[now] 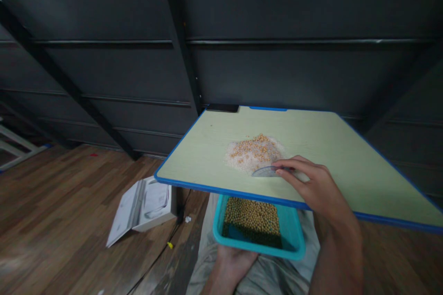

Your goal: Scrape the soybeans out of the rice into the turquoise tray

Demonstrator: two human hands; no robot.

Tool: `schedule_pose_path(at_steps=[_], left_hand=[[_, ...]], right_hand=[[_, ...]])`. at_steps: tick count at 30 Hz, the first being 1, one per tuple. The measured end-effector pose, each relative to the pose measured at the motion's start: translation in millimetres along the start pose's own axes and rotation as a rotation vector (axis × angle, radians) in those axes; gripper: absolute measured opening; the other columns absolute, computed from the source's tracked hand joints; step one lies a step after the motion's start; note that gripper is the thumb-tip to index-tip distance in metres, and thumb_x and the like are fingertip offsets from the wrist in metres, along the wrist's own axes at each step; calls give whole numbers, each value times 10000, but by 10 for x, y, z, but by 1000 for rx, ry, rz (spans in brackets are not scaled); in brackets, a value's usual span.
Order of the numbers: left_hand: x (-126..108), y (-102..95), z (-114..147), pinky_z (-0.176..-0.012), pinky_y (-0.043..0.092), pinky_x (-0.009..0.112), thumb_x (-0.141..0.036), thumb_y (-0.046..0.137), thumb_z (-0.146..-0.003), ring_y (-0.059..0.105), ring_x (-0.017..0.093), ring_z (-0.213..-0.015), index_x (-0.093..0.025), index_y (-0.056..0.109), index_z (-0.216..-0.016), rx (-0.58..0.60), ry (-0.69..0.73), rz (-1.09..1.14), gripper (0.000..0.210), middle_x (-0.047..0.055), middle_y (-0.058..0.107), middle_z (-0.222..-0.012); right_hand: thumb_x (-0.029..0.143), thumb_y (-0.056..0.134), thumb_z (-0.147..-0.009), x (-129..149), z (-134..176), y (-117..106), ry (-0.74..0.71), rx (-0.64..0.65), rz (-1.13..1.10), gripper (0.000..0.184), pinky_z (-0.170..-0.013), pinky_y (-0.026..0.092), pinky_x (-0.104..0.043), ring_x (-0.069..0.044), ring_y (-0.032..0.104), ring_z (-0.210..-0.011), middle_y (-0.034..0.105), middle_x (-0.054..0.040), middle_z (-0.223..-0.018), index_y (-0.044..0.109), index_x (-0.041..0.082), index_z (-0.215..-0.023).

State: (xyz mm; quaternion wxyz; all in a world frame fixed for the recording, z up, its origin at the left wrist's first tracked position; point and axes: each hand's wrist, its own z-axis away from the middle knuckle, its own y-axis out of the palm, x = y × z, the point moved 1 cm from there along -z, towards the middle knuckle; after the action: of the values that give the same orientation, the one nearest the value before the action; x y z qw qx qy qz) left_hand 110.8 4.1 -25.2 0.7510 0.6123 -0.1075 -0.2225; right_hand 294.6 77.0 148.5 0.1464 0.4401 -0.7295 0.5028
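Note:
My right hand (308,179) pinches a clear half-round protractor (266,172) between thumb and fingers. The protractor stands on edge on the tabletop, at the near side of a pile of white rice-like grains (238,160). Yellow-orange beans (260,147) lie over the top of that pile. Below the near table edge, my left hand (235,260) supports a turquoise plastic basin (292,233) from underneath, its fingers mostly hidden by the basin. Many tan soybeans (254,214) cover the basin's bottom, toward its left side.
The pale green table (194,161) has a blue rim. A black phone-like slab (222,108) lies at its far left corner. On the wooden floor (79,193) sit an opened white box (155,200) and a black cable (161,252). A dark panelled wall (277,73) rises behind.

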Motion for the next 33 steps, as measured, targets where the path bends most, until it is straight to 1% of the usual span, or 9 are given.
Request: schedule_pose_path(at_steps=[4,10,13,17,20,23,26,29,33], left_hand=[[-8,-8,4,-1164,360,480,-281,533,-888,636,263,-1221,-272,780,-974,-9,-1,-14,261,31,817,-1052],[-24,32,34,-1158,376,461,-212,553,-833,623,263,-1237,-311,781,-922,-26,-27,-9,264,10,824,-1015],[-34,51,41,-1146,393,483,-200,557,-826,616,277,-1248,-291,768,-991,-47,-27,1,283,26,823,-1022],[-33,65,41,-1136,400,519,-200,554,-845,606,279,-1262,-276,720,-1126,-83,-6,5,334,49,800,-1117],[-20,58,36,-1131,397,550,-229,558,-862,590,288,-1282,-257,693,-1179,-68,1,10,345,73,776,-1181],[-8,37,28,-1131,393,560,-262,557,-874,576,298,-1298,-260,677,-1206,-58,0,20,352,75,750,-1239],[-2,12,18,-1131,391,560,-285,581,-863,577,305,-1293,-255,669,-1220,-62,3,1,369,76,757,-1224],[-8,10,10,-1130,389,573,-284,584,-858,576,305,-1295,-256,668,-1217,-56,14,-17,369,72,768,-1200],[-20,63,15,-1120,403,580,-273,555,-872,581,297,-1290,-270,674,-1199,-29,7,26,348,70,780,-1169]], right_hand=[[203,625,-928,-25,-22,25,-14,-31,21,158,-883,509,-354,-191,682,-958,746,-16,-1012,740,265,-1015],[209,634,-911,-29,-53,70,-20,-84,49,154,-875,515,-377,-206,689,-935,755,-28,-996,752,252,-1000],[214,626,-910,-32,-70,89,-14,-100,50,163,-878,514,-395,-216,687,-935,755,-32,-997,752,255,-1005],[211,621,-908,-33,-66,82,1,-91,20,167,-884,511,-401,-224,687,-949,758,-34,-1000,755,257,-997],[216,628,-907,-22,-35,41,5,-78,-4,158,-892,512,-402,-226,691,-956,759,-35,-1006,757,262,-986],[222,637,-909,7,-6,-5,1,-98,10,152,-899,510,-399,-223,693,-964,760,-33,-1017,755,264,-995],[235,638,-915,46,-4,-13,-3,-135,16,152,-899,511,-403,-225,696,-971,763,-34,-1029,752,266,-1010],[230,637,-916,74,-30,29,-9,-152,20,179,-908,514,-409,-229,696,-991,765,-38,-1067,747,266,-1051],[227,636,-910,81,-80,107,-7,-170,53,205,-897,526,-413,-234,703,-985,766,-52,-1098,741,246,-1085]])
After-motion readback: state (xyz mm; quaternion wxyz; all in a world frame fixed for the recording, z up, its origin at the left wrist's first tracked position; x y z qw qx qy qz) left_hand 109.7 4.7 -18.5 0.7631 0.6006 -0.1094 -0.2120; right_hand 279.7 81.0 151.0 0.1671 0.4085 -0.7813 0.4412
